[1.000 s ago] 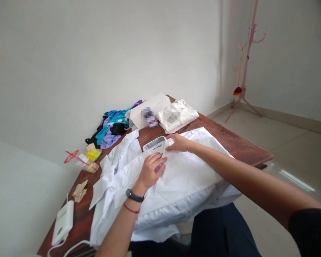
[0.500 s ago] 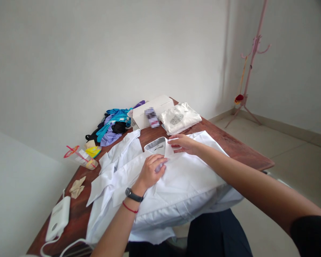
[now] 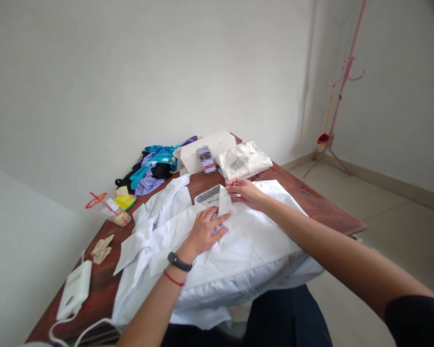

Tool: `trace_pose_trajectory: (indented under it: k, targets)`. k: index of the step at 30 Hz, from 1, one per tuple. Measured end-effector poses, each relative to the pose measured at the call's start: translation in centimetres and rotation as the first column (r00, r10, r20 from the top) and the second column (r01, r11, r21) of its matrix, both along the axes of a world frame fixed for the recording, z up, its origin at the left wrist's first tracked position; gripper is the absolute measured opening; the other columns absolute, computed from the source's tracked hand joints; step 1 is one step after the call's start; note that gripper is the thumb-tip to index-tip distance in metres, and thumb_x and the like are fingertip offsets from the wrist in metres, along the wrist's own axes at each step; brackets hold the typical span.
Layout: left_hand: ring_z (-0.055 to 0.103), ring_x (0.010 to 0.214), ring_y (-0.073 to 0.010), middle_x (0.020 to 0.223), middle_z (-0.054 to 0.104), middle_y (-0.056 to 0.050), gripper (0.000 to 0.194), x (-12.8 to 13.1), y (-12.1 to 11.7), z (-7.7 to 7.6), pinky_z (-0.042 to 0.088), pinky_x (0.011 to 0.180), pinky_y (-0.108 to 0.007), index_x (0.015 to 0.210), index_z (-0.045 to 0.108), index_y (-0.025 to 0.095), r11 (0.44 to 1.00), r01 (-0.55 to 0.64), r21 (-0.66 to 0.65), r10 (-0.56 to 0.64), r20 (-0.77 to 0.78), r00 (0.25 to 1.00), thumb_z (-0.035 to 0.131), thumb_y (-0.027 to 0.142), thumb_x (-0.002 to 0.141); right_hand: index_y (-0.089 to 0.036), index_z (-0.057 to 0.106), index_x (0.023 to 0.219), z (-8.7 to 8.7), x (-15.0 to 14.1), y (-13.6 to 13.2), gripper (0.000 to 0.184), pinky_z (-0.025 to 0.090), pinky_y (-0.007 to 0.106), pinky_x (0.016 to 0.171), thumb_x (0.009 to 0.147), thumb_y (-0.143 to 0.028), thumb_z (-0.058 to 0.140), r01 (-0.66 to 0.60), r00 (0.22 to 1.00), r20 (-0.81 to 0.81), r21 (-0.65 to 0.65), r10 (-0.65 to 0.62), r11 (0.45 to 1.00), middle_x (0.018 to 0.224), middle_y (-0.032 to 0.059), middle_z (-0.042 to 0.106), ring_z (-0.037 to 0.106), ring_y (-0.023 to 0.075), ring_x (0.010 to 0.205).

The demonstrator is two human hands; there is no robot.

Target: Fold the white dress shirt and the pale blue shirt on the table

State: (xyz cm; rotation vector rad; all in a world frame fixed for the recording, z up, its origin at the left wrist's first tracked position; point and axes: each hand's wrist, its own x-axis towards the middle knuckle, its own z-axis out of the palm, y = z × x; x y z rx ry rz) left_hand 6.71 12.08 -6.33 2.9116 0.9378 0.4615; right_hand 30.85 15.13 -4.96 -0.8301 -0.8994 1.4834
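A white collared shirt (image 3: pixel 260 233) lies spread over the table, its sleeves to the left and its lower part hanging past the near edge. The stand-up shirt collar (image 3: pixel 224 200) shows a grey inner side. My left hand (image 3: pixel 204 229), with a dark band on the wrist, rests on the fabric just below the collar, fingers apart. At the collar's right side, my right hand (image 3: pixel 245 193) has its thumb and fingertips closed on the collar edge. The exact grip is partly hidden by the fingers.
On the brown wooden table (image 3: pixel 332 212) are a folded white printed shirt (image 3: pixel 244 159), a white box (image 3: pixel 210 147), piled clothes (image 3: pixel 154 168), a plastic cup (image 3: pixel 117 212), crumpled tissue (image 3: pixel 101 249) and a white corded device (image 3: pixel 74 289). A pink coat stand (image 3: pixel 342 96) stands at right.
My left fingers have spread and straightened over the fabric. My right fingertips have drawn together at the collar edge, and the right collar flap now shows more upright.
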Motion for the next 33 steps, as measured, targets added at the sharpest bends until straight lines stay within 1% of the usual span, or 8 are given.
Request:
trace_pose_trajectory:
  k: [3,7,12,16,19,21,27,33]
  targets:
    - [0.044,0.141,-0.0332,0.145,0.054,-0.013,0.048,0.0,0.0,-0.1,0.039,0.113,-0.053,0.150,0.054,0.036,1.000,-0.017,-0.002,0.017,-0.047,0.999,0.057,0.043,0.102,-0.020,0.066,0.086,0.0,0.1,0.0,0.027,0.055,0.026,0.067,0.068,-0.027,0.085,0.003,1.000,0.000,0.016,-0.003,1.000,0.085,0.0010,0.065,0.062,0.0150,0.080]
    - [0.043,0.143,-0.0336,0.147,0.052,-0.012,0.048,0.0,-0.1,-0.2,0.038,0.114,-0.053,0.149,0.055,0.035,0.999,-0.038,-0.006,0.037,-0.076,0.996,0.056,0.047,0.102,-0.020,0.067,0.087,0.1,0.2,0.0,0.029,0.056,0.027,0.069,0.068,-0.029,0.087,-0.037,0.999,-0.038,0.048,0.039,0.998,0.088,0.0013,0.065,0.063,0.0158,0.084]
    - [0.042,0.144,-0.0324,0.148,0.053,-0.010,0.043,0.0,-0.1,-0.3,0.038,0.115,-0.052,0.143,0.062,0.036,0.999,-0.030,-0.016,0.029,-0.070,0.997,0.055,0.048,0.103,-0.021,0.071,0.096,0.5,0.4,-0.4,0.028,0.054,0.024,0.068,0.075,-0.033,0.086,-0.179,0.984,0.021,0.057,0.178,0.982,0.098,0.0034,0.071,0.067,0.0173,0.092]
    - [0.043,0.144,-0.0309,0.149,0.053,-0.009,0.041,0.0,-0.2,-0.2,0.038,0.115,-0.051,0.142,0.063,0.037,0.999,-0.024,-0.021,0.023,-0.055,0.998,0.055,0.049,0.103,-0.022,0.073,0.107,1.2,1.1,-1.1,0.029,0.053,0.024,0.067,0.083,-0.036,0.079,-0.357,0.932,0.097,0.069,0.350,0.932,0.115,0.0079,0.072,0.069,0.0220,0.104]
    - [0.041,0.145,-0.0318,0.151,0.052,-0.009,0.041,0.0,-0.2,-0.1,0.038,0.115,-0.053,0.141,0.063,0.037,1.000,-0.017,-0.025,0.015,-0.052,0.999,0.056,0.049,0.102,-0.023,0.073,0.116,1.8,1.6,-1.6,0.032,0.052,0.026,0.070,0.087,-0.036,0.075,-0.497,0.860,0.181,0.090,0.476,0.863,0.120,0.0086,0.073,0.069,0.0228,0.106]
    - [0.042,0.145,-0.0329,0.151,0.052,-0.009,0.041,0.0,-0.2,-0.1,0.038,0.115,-0.054,0.141,0.064,0.037,0.999,-0.013,-0.029,0.012,-0.051,0.999,0.056,0.049,0.102,-0.024,0.072,0.119,2.0,1.7,-1.8,0.033,0.052,0.028,0.075,0.089,-0.035,0.073,-0.542,0.831,0.219,0.112,0.511,0.833,0.122,0.0084,0.072,0.069,0.0228,0.106]
    - [0.046,0.140,-0.0345,0.144,0.055,-0.013,0.040,0.0,-0.5,-0.1,0.040,0.113,-0.054,0.139,0.065,0.036,0.999,-0.036,-0.026,0.035,-0.038,0.999,0.056,0.048,0.102,-0.025,0.072,0.119,1.4,1.2,-1.7,0.031,0.052,0.026,0.074,0.089,-0.033,0.072,-0.436,0.898,0.147,0.179,0.415,0.882,0.122,0.0068,0.071,0.068,0.0211,0.105]
    - [0.058,0.120,-0.0293,0.124,0.063,-0.009,0.038,0.1,-0.8,0.0,0.045,0.107,-0.048,0.134,0.068,0.037,0.999,-0.047,-0.026,0.047,0.004,0.999,0.059,0.050,0.099,-0.025,0.073,0.108,1.2,0.3,-1.9,0.026,0.058,0.035,0.076,0.087,-0.039,0.070,-0.354,0.932,-0.010,0.176,0.362,0.918,0.115,0.0078,0.071,0.066,0.0266,0.109]
